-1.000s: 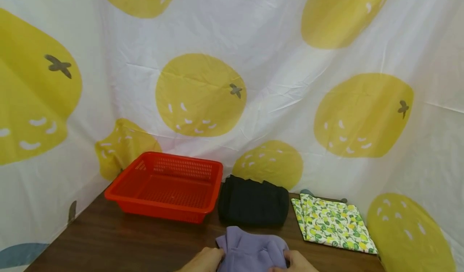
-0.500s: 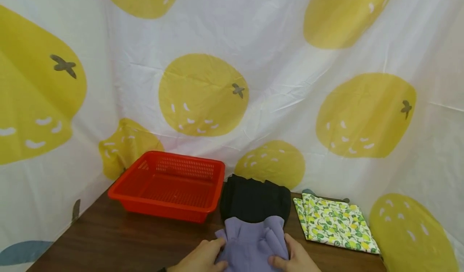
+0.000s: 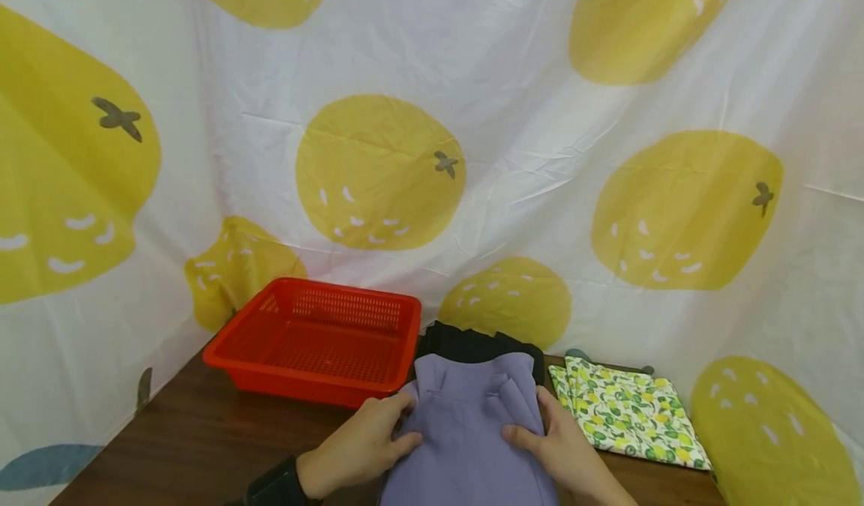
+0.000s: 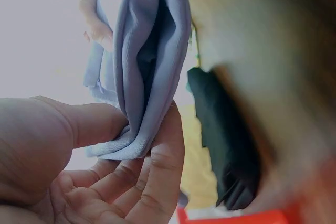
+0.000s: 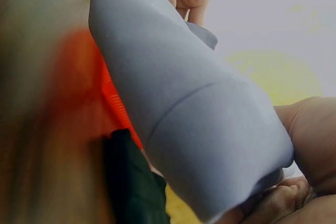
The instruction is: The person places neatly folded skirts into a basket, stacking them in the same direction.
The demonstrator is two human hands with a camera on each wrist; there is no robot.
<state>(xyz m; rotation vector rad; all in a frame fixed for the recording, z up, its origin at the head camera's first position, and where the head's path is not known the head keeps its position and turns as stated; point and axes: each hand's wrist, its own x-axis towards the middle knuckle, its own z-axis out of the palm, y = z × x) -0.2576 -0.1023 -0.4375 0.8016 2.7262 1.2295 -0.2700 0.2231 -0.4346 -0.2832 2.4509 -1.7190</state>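
Observation:
Both hands hold a folded lavender garment point(image 3: 469, 438) with a pleated, ruffled top edge, at the front middle of the head view. My left hand point(image 3: 361, 446) pinches its left side, thumb on the near face. On the opposite side my right hand point(image 3: 570, 442) grips it the same way. In the left wrist view the garment's folded layers point(image 4: 178, 45) gape at the side above the pinching thumb and fingers. The right wrist view shows its smooth outer face with a seam point(image 5: 173, 87). Behind it, a folded black cloth point(image 3: 462, 345) is partly hidden.
A red perforated plastic basket point(image 3: 297, 380) stands at the back left of the dark wooden table point(image 3: 202, 446). To the right lies a folded lemon-print cloth point(image 3: 631, 416). A white curtain with yellow fruit print point(image 3: 381, 172) hangs around the table's back and sides.
Both hands have raised the lavender garment up and forward in the head view, showing more of its length. It now covers most of the black cloth. The basket and lemon-print cloth stay put.

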